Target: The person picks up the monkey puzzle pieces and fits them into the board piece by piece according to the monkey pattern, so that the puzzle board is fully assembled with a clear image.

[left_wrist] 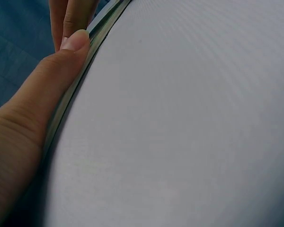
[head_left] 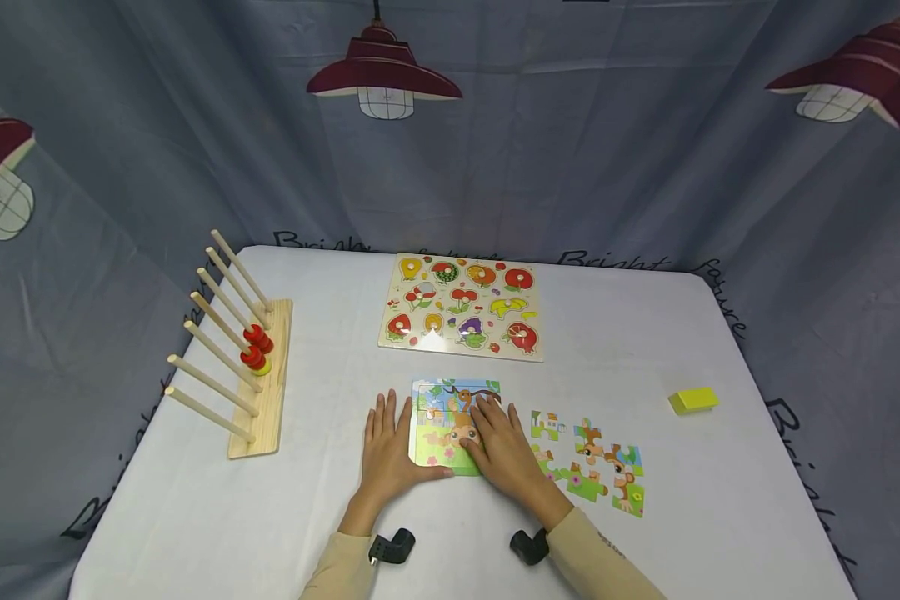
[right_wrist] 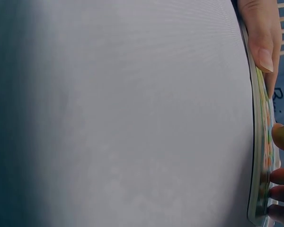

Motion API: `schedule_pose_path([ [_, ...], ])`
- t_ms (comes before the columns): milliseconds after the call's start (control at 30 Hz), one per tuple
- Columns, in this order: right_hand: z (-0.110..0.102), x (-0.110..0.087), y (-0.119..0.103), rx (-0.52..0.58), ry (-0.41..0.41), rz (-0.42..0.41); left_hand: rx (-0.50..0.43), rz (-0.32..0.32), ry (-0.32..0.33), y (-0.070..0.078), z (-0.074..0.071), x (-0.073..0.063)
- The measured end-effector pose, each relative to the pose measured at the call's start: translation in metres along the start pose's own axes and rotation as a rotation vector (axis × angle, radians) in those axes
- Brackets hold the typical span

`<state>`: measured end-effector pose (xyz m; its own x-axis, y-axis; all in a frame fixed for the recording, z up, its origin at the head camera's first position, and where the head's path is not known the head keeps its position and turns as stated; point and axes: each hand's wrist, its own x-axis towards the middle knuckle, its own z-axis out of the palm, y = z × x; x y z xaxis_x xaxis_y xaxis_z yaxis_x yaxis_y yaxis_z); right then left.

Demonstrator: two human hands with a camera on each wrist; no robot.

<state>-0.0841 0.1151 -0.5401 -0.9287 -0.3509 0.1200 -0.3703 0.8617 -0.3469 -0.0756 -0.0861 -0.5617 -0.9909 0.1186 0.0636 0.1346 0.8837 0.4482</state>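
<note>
A square monkey jigsaw puzzle (head_left: 437, 446) lies flat near the table's front, partly covered by the right hand. Along its left side rests the left hand (head_left: 387, 458), fingers straight and pointing away, the thumb stretched along the near edge. The right hand (head_left: 512, 454) lies over the puzzle's right part, fingertips touching its picture. In the left wrist view, the left thumb (left_wrist: 61, 61) touches the puzzle's edge (left_wrist: 61, 113). Several right fingers touch the puzzle (right_wrist: 262, 156) from above in the right wrist view. Loose puzzle pieces (head_left: 626, 479) lie right of the right hand.
A wooden peg stand (head_left: 273, 400) with red and yellow beads stands at the left of the white table (head_left: 330, 333). Behind the jigsaw lies a fruit puzzle board (head_left: 461, 308). A yellow block (head_left: 694, 400) sits at the right. A grey curtain (head_left: 555, 167) hangs behind.
</note>
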Motion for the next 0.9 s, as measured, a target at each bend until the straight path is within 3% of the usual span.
schedule_pose_path([
  [900, 0.0021, -0.0002, 0.0001, 0.029, -0.01, 0.012, 0.003, 0.005, -0.001, 0.0005, -0.0007, -0.0002],
])
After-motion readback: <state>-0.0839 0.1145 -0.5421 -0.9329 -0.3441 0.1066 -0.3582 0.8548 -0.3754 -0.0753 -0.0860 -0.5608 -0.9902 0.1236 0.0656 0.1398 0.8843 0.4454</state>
